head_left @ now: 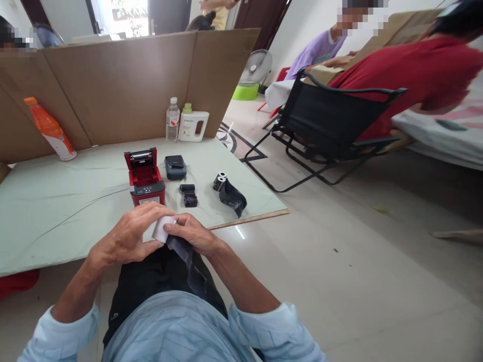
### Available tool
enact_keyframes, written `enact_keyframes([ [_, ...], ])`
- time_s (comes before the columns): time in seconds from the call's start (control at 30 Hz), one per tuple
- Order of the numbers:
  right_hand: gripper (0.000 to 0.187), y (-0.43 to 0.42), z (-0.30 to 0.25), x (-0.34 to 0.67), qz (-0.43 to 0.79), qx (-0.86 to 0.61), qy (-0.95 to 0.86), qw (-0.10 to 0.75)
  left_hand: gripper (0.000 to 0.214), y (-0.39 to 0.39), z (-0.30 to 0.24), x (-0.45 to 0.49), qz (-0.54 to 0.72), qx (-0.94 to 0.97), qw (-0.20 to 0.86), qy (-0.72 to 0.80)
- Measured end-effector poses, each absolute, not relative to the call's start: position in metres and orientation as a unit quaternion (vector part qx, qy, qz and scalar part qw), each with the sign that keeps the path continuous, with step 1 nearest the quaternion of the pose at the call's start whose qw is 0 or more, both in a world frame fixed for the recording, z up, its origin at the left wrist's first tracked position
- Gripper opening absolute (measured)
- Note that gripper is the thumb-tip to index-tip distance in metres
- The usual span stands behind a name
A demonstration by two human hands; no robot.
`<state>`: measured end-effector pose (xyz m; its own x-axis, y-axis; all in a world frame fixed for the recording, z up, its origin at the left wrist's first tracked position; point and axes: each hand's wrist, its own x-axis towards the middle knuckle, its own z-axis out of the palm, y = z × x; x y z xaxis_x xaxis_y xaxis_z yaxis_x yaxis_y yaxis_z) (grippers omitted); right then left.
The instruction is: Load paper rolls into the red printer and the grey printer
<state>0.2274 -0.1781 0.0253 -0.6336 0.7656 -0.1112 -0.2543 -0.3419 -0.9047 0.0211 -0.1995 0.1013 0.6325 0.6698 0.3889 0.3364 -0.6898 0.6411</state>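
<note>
Both hands meet above my lap on a small white paper roll [160, 230]. My left hand [130, 234] pinches the roll's ends between thumb and fingers. My right hand [194, 234] is closed on the roll's other side, its thumb pressing on the white surface. A dark wrapper strip [186, 259] hangs down from below my right hand over my lap; whether it is still attached to the roll is hidden. Just beyond the hands stands a red label printer [148, 193] with its lid raised.
On the table [94, 216] lie a dark grey device [175, 167], small dark rolls [188, 195], and wrapped rolls with a black strip [232, 197]. Bottles [172, 120] stand by the cardboard screen [132, 85]. To the right are a black folding chair [328, 110] and two people.
</note>
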Motion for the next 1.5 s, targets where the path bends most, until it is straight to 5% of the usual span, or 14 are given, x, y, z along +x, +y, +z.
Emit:
enact_keyframes([
  [0.1, 0.060, -0.179, 0.020, 0.226, 0.785, -0.260, -0.462, 0.321, 0.043, -0.202, 0.102, 0.023, 0.294, 0.877, 0.249, 0.288],
  [0.3, 0.069, -0.184, 0.014, 0.223, 0.819, -0.162, -0.427, 0.346, 0.059, -0.207, 0.067, 0.029, 0.462, 0.751, 0.379, 0.282],
  [0.57, 0.059, -0.180, 0.021, 0.226, 0.784, -0.237, -0.470, 0.329, 0.042, -0.203, 0.100, 0.022, 0.314, 0.871, 0.258, 0.277],
  [0.83, 0.064, -0.194, 0.018, 0.210, 0.838, -0.131, -0.360, 0.388, 0.072, -0.214, 0.061, 0.041, 0.500, 0.647, 0.484, 0.313],
  [0.97, 0.061, -0.196, 0.022, 0.204, 0.853, -0.126, -0.303, 0.406, 0.087, -0.213, 0.066, 0.045, 0.491, 0.635, 0.501, 0.323],
  [1.1, 0.060, -0.198, 0.023, 0.203, 0.854, -0.124, -0.291, 0.413, 0.078, -0.213, 0.067, 0.048, 0.494, 0.625, 0.505, 0.333],
  [1.27, 0.060, -0.194, 0.021, 0.213, 0.833, -0.158, -0.342, 0.406, 0.068, -0.209, 0.077, 0.039, 0.461, 0.670, 0.471, 0.341],
  [1.5, 0.060, -0.186, 0.015, 0.220, 0.817, -0.229, -0.417, 0.326, 0.065, -0.197, 0.098, 0.017, 0.292, 0.841, 0.288, 0.354],
])
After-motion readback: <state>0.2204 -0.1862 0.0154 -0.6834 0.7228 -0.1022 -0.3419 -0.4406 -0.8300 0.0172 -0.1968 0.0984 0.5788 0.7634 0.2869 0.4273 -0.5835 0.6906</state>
